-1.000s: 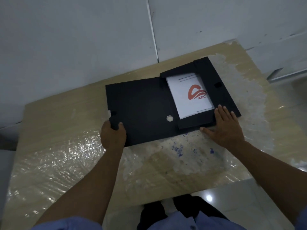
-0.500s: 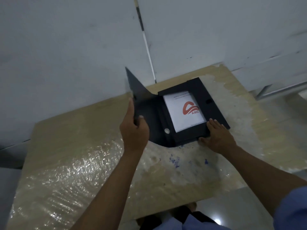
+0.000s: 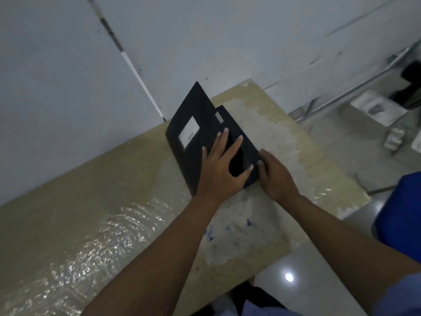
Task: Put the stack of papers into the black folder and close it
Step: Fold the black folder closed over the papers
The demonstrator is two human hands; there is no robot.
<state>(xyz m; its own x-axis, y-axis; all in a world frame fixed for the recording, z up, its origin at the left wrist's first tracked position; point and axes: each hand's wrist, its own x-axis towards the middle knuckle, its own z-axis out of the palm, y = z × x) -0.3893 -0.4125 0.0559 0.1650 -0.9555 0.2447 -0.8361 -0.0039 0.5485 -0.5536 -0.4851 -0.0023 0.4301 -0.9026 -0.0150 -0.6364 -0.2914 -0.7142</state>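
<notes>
The flat black cardboard folder (image 3: 200, 133) sits at the far side of the plastic-wrapped wooden table (image 3: 91, 224), near the pale wall (image 3: 57, 65). Its cover tilts over the base, far corner lifted, a white label (image 3: 189, 131) showing on top. The left hand (image 3: 222, 167) lies palm-down on the cover, fingers (image 3: 222, 140) spread, thumb out to the right, forearm reaching straight in. The right hand (image 3: 275, 176) rests against the folder's near right corner, fingers curled; whether it grips is unclear. Papers hidden.
</notes>
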